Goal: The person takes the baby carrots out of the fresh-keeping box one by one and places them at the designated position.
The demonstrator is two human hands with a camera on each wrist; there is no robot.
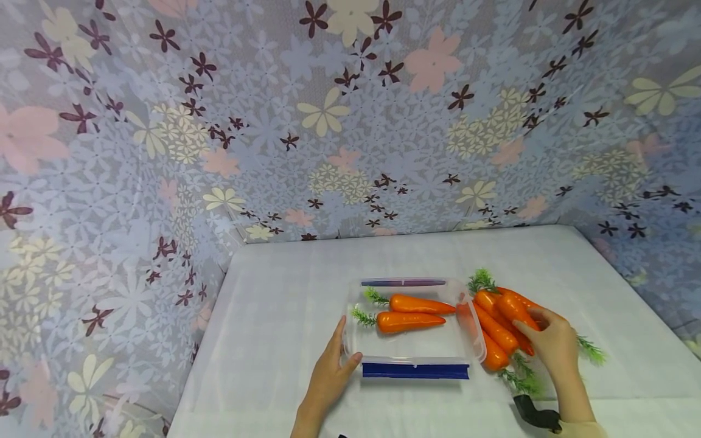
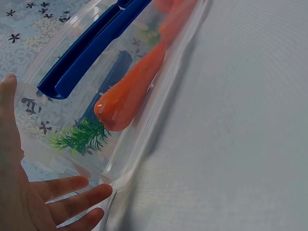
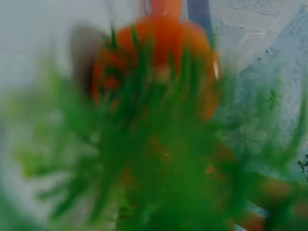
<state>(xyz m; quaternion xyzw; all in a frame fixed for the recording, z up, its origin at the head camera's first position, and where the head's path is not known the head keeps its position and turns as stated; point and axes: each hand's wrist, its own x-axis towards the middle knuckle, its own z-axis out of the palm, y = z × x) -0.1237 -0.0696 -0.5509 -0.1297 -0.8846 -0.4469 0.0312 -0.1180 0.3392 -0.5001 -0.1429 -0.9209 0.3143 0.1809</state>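
Note:
A clear plastic container point(image 1: 405, 360) with blue side clips holds two orange toy carrots point(image 1: 421, 303) with green tops. My left hand point(image 1: 330, 359) rests against its near left corner, thumb at the front and fingers along the left side. In the left wrist view, that hand's fingers point(image 2: 79, 199) are straight and spread beside the container wall. Right of the container lies a pile of carrots point(image 1: 495, 328). There my right hand point(image 1: 554, 340) grips a carrot point(image 1: 515, 309). In the right wrist view, blurred green leaves point(image 3: 163, 159) cover most of the hand.
A white cloth point(image 1: 279, 304) covers the table. Floral fabric point(image 1: 328, 121) hangs behind and at both sides. A black strap point(image 1: 533, 415) sits at my right wrist, near the front of the table.

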